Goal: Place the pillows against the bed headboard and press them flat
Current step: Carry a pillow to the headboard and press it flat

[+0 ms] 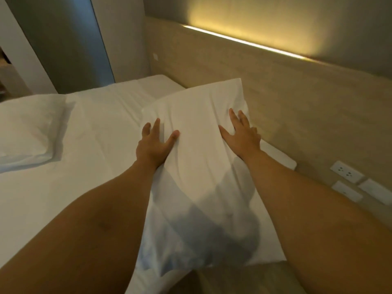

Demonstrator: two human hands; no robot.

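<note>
A white pillow [201,158] lies on the bed, its long right edge along the beige wooden headboard [275,98]. My left hand [153,145] rests palm down on the pillow's left side with fingers spread. On the right side, close to the headboard, my right hand [241,134] is also flat on it with fingers apart. The fabric wrinkles between the two hands. A second white pillow [29,130] lies flat at the far left of the bed, away from the headboard.
The white sheet [101,124] covers the mattress. A lit strip [244,41] glows along the headboard's top. Wall sockets and switches [347,175] sit low on the headboard at right. A grey wall panel [63,43] stands beyond the bed's far corner.
</note>
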